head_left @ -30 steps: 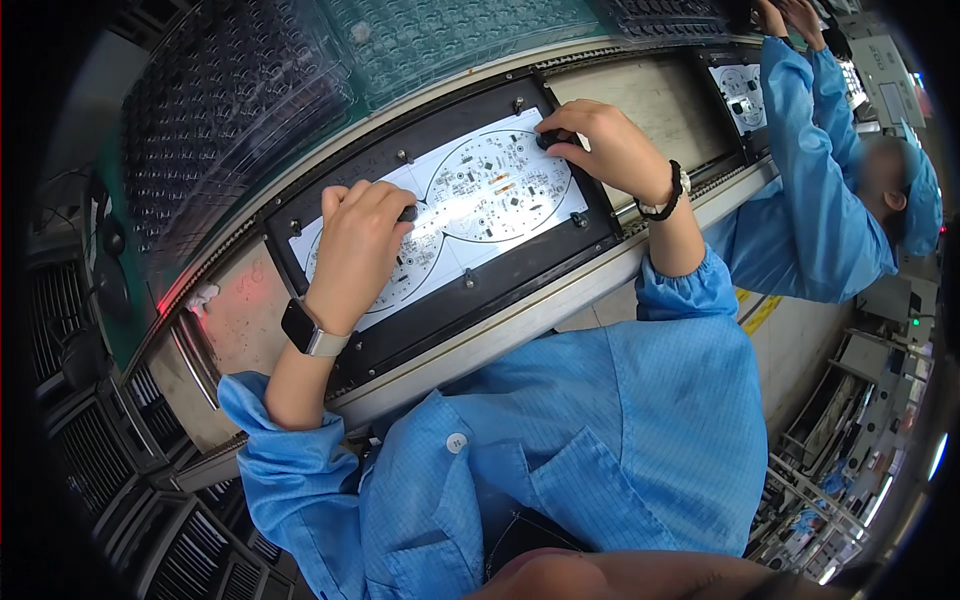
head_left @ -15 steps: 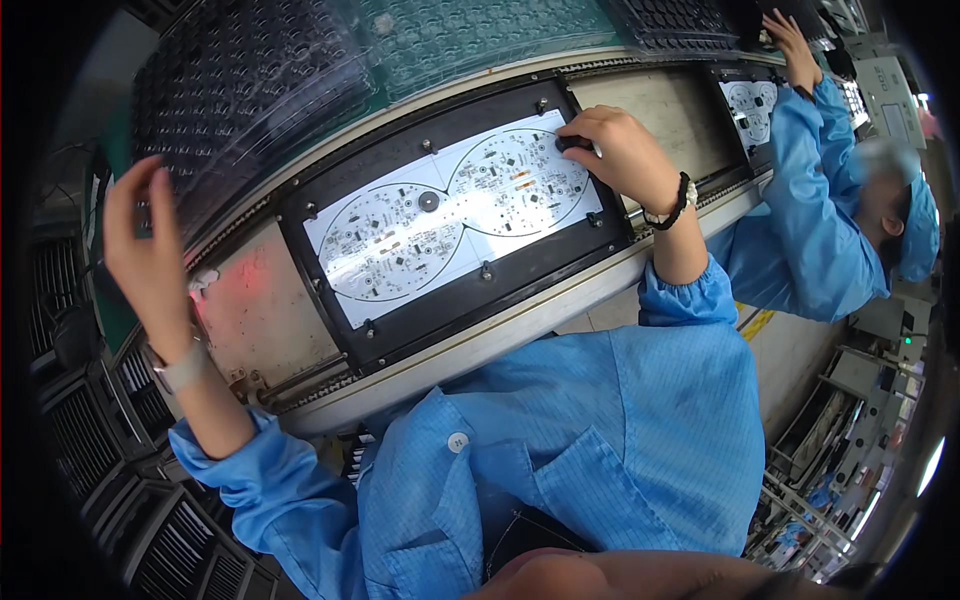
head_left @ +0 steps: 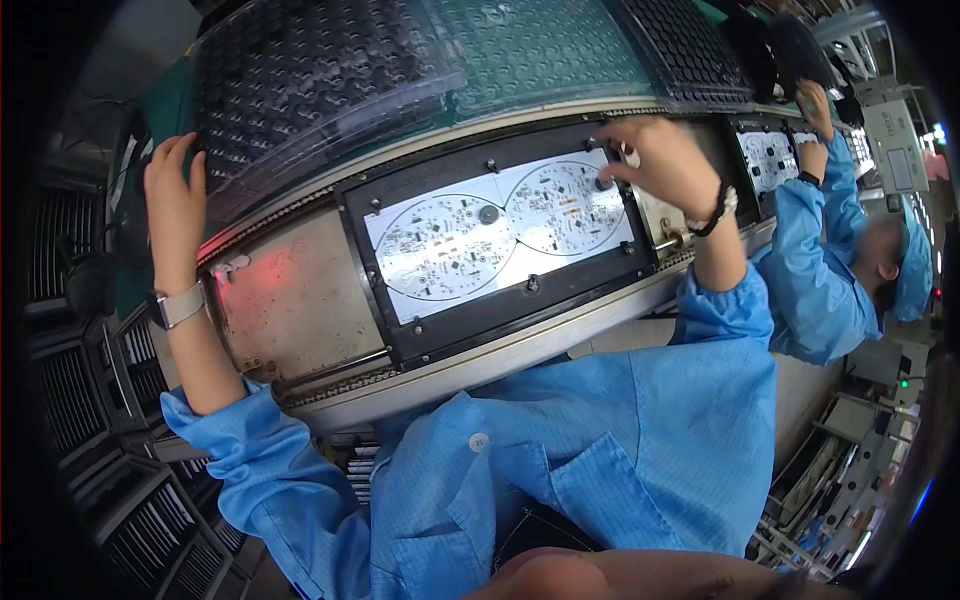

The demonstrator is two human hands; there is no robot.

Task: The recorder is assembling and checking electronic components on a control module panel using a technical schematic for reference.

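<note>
A white circuit board (head_left: 440,290) with two joined round outlines and many small parts lies in a black frame (head_left: 470,336) on the conveyor. One round black part (head_left: 488,214) sits near its middle; another round black part (head_left: 604,184) stands at its right end. Just above that end is my right hand (head_left: 668,168), thumb and fingers apart, slightly blurred, with nothing visible in them. My left hand (head_left: 176,215) is raised at the left edge of a clear tray full of dark round parts (head_left: 310,80). Its fingers are bent but apart, and I see nothing held.
A greenish clear tray (head_left: 545,55) and another tray of dark parts (head_left: 685,50) stand along the far side. The conveyor rail (head_left: 480,362) runs along my front. At the right, a co-worker in blue (head_left: 815,265) reaches over another board (head_left: 768,160). Slotted racks (head_left: 150,530) stand lower left.
My right hand has let go of the round black part, which now stands on the board, and its fingers have spread. My left hand has come to the tray's edge. The whole view has shifted.
</note>
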